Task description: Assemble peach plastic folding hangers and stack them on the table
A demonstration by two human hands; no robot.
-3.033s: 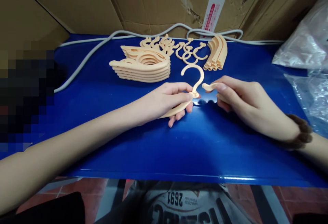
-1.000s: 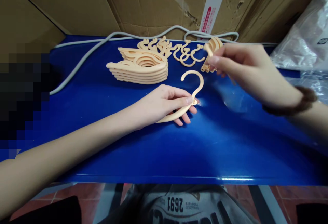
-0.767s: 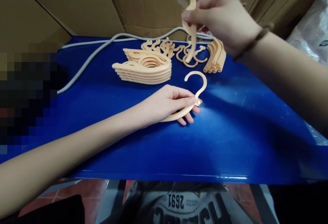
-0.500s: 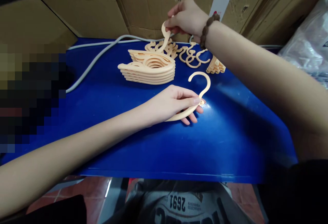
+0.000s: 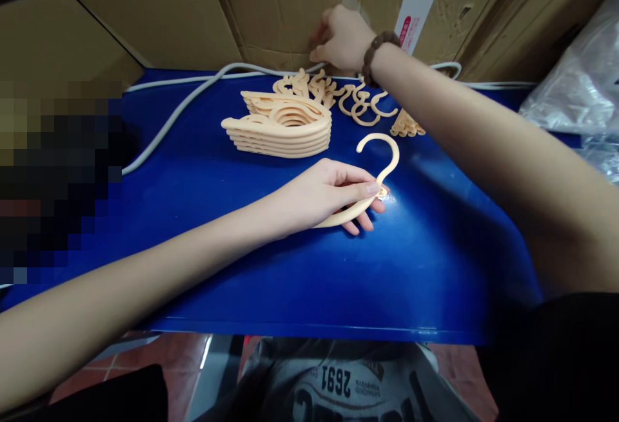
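Observation:
My left hand (image 5: pixel 333 196) is closed on a cream plastic clothes hanger (image 5: pixel 393 158), thumb on top and fingers underneath. Its curved hook points up and away, and one arm runs back under my palm; the joint is partly covered by my fingertips. My right hand (image 5: pixel 341 38) is slightly blurred above the far side of the table, thumb and fingers apart, and I see nothing in it. Just below it lies a jumble of cream hanger pieces (image 5: pixel 316 87). To the left of these is a stack of curved hanger arms (image 5: pixel 280 135).
Loose hooks (image 5: pixel 365 113) and a bundle of short cream pieces (image 5: pixel 407 124) lie beneath my right forearm. A grey cable (image 5: pixel 178 116) crosses the back of the blue table (image 5: pixel 309 280). Cardboard boxes (image 5: pixel 280 9) stand behind it, and clear plastic wrapping (image 5: pixel 561 96) is at the right.
The hanger piece that my right hand gripped has been let go among the pile. That hand has shifted slightly, its fingers now parted. My left hand and the hanger stay almost still.

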